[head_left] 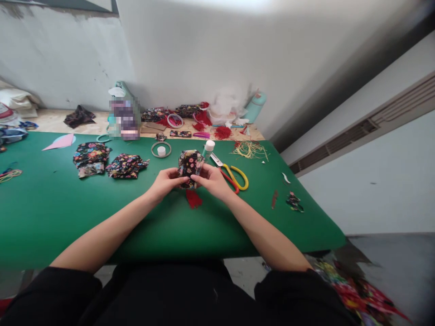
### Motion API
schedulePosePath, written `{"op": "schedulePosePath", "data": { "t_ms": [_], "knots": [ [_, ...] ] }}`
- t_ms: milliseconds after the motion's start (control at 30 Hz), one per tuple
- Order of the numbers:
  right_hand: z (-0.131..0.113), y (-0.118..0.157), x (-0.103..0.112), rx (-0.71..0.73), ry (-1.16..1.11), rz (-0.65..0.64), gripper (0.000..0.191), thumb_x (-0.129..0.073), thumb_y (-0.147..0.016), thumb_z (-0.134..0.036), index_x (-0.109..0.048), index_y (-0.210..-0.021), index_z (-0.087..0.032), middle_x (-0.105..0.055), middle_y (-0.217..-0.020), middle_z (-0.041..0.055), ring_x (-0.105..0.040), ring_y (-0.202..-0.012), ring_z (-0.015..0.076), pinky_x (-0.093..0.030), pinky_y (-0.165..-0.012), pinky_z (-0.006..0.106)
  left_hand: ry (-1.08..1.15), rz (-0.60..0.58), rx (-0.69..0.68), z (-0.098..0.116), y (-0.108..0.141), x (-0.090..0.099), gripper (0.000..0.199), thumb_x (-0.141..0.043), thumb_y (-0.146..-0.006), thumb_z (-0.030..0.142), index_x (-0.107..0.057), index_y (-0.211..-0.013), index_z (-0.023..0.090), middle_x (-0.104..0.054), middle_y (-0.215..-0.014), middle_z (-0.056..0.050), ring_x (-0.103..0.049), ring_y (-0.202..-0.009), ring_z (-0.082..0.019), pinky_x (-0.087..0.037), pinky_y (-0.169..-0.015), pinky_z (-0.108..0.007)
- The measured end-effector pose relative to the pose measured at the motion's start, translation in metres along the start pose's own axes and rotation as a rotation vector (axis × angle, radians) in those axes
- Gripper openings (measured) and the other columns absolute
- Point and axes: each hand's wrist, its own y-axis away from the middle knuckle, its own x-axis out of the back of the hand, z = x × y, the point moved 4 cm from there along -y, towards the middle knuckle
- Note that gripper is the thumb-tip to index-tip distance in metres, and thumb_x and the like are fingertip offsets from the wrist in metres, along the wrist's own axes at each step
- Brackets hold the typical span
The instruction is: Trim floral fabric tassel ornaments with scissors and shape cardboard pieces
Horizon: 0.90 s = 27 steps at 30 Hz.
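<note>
Between my two hands, above the green table, is a small black floral fabric piece (190, 165). My left hand (167, 182) grips its left edge, with the thumb across the front. On the right edge my right hand (214, 180) pinches it the same way; the fingers behind are hidden. A red tassel (194, 199) shows below the fabric; whether it is attached I cannot tell. Just behind my right hand stands a white-capped glue stick (208, 149). Scissors (239, 177) with yellow and red handles lie to the right, partly behind that hand.
Folded floral cloths (91, 156) lie on the green table (136, 226) at left. A grey ring (152, 150) surrounds a white cap (161, 151). Yellow cords (251, 150) and fabric scraps (294, 202) are at right. Along the wall stand a turquoise bottle (255, 106) and red tassels (223, 132).
</note>
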Motion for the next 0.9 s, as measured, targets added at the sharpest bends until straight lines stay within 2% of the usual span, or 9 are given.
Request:
{"op": "schedulePosePath", "data": {
  "t_ms": [200, 400, 600, 767, 900],
  "knots": [
    [-0.0011, -0.0002, 0.0004, 0.043, 0.037, -0.013, 0.034, -0.071, -0.068, -0.031, -0.062, -0.098, -0.018, -0.069, -0.102, 0.0071, -0.064, -0.095, 0.0234, -0.051, -0.086, 0.041, 0.023, 0.047, -0.018, 0.0009, -0.0020, 0.0037, 0.038, -0.081, -0.052, 0.036, -0.064, -0.077, 0.013, -0.067, -0.076, -0.003, -0.061, -0.068, -0.015, -0.050, -0.067, -0.028],
    [-0.0008, 0.0007, -0.0005, 0.020, 0.033, -0.045, 0.034, -0.072, -0.068, -0.033, -0.063, -0.098, -0.020, -0.069, -0.102, 0.0064, -0.065, -0.093, 0.0234, -0.054, -0.080, 0.039, 0.009, 0.061, -0.024, 0.0023, -0.0013, 0.0041, 0.037, -0.080, -0.052, 0.036, -0.062, -0.075, 0.013, -0.065, -0.071, -0.002, -0.059, -0.065, -0.013, -0.049, -0.063, -0.027],
    [-0.0005, -0.0013, 0.0008, 0.048, 0.052, -0.042, 0.032, -0.072, -0.068, -0.030, -0.063, -0.096, -0.019, -0.069, -0.100, 0.0059, -0.064, -0.093, 0.0220, -0.049, -0.089, 0.041, 0.000, 0.028, -0.008, 0.0015, -0.0008, 0.0034, 0.037, -0.079, -0.054, 0.036, -0.064, -0.079, 0.013, -0.066, -0.077, -0.003, -0.060, -0.068, -0.014, -0.048, -0.065, -0.027],
    [0.0013, -0.0015, 0.0023, 0.032, 0.081, -0.017, 0.029, -0.071, -0.068, -0.033, -0.062, -0.092, -0.019, -0.069, -0.093, 0.0053, -0.064, -0.084, 0.0213, -0.052, -0.078, 0.039, -0.068, -0.010, -0.038, 0.0042, 0.0001, 0.0003, 0.039, -0.079, -0.054, 0.035, -0.066, -0.082, 0.012, -0.067, -0.077, -0.005, -0.059, -0.066, -0.015, -0.044, -0.058, -0.025],
    [0.0007, -0.0005, 0.0029, 0.042, 0.119, 0.004, 0.027, -0.069, -0.070, -0.034, -0.062, -0.091, -0.018, -0.068, -0.087, 0.0047, -0.063, -0.081, 0.0204, -0.052, -0.072, 0.035, -0.058, -0.021, -0.047, 0.0055, 0.0005, -0.0011, 0.040, -0.079, -0.054, 0.034, -0.067, -0.085, 0.012, -0.069, -0.080, -0.006, -0.061, -0.070, -0.017, -0.046, -0.064, -0.028]
  ]
}}
